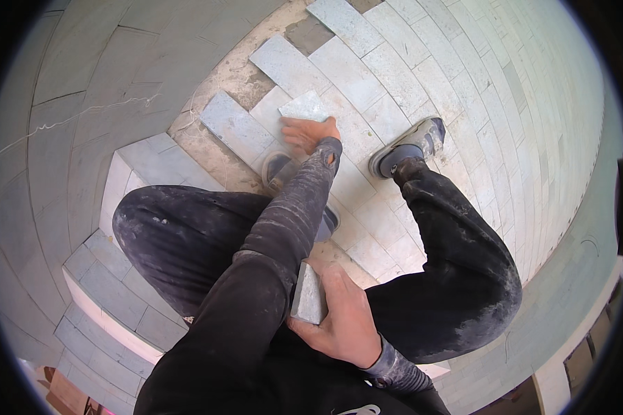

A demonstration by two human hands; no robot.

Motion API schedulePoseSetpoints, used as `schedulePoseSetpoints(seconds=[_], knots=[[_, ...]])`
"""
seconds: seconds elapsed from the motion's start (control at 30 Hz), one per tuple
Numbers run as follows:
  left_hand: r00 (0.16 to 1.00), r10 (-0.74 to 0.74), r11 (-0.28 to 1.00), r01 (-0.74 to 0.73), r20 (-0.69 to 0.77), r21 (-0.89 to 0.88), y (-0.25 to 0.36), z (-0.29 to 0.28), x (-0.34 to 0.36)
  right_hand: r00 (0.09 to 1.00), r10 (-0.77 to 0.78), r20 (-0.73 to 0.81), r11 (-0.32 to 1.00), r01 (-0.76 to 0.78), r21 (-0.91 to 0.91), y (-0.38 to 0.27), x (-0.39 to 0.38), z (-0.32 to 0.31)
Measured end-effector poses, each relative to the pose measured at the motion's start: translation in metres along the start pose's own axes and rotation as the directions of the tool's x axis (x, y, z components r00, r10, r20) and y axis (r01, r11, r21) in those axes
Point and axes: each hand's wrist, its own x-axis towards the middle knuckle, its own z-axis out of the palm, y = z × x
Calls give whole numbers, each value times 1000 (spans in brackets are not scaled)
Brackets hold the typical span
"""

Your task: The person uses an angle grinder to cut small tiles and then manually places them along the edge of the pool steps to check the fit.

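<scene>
My left hand reaches forward over the floor with its fingers apart and somewhat blurred, at the near edge of a small pale tile that sits among larger laid tiles. Whether it touches that tile firmly is hard to tell. Low in the view, my right hand grips a small grey tile piece, thumb and fingers around it, beside my left forearm. Dusty dark sleeves cover both forearms.
Tiled steps descend at the left beside a curved tiled wall with a loose string on it. Rough bare substrate borders the laid tiles. My bent legs and shoes frame the hands. Another curved tiled surface rises at the right.
</scene>
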Motion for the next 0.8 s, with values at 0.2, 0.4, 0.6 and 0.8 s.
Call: schedulePoseSetpoints(seconds=[0.2,0.4,0.6,0.8], knots=[[999,28,966,-31,-16,-257,-2,-21,35,1000,-3,9,1000,3,-28,-4,5,5],[971,-197,914,132,-134,-384,16,-67,128,997,47,58,998,-45,-47,-4,3,5],[970,-181,913,103,-165,-394,28,-78,173,995,59,84,998,-56,-42,-3,5,4],[958,-129,959,56,-255,-276,40,-66,168,991,80,112,996,-76,-42,-9,10,9]])
